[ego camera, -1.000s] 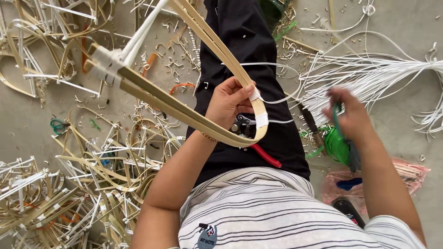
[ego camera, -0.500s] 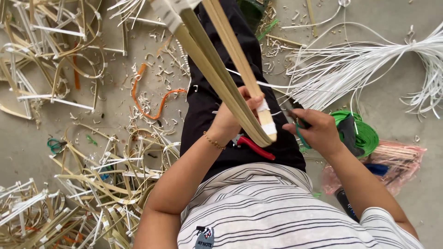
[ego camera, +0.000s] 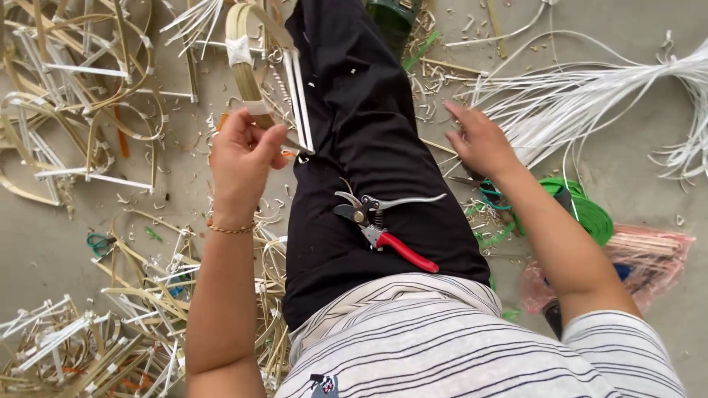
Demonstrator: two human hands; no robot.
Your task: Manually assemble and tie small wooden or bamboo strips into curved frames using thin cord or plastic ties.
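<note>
Left hand (ego camera: 240,158) pinches the bent cane hoop (ego camera: 247,70); right hand (ego camera: 479,140) is spread, holding nothing, near white strips (ego camera: 575,103). Pruners (ego camera: 383,221) lie loose on the thigh, so imo any leg shift could slide them off.

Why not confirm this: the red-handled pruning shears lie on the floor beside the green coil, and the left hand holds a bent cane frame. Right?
Not quite. In the head view the red-handled pruning shears lie on the person's black-trousered lap, not on the floor beside the green coil. The left hand does hold the bent cane frame.

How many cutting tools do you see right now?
1: the red-handled pruning shears lying on the black-trousered thigh, between both hands. Others could be hidden among the floor scraps.
</note>
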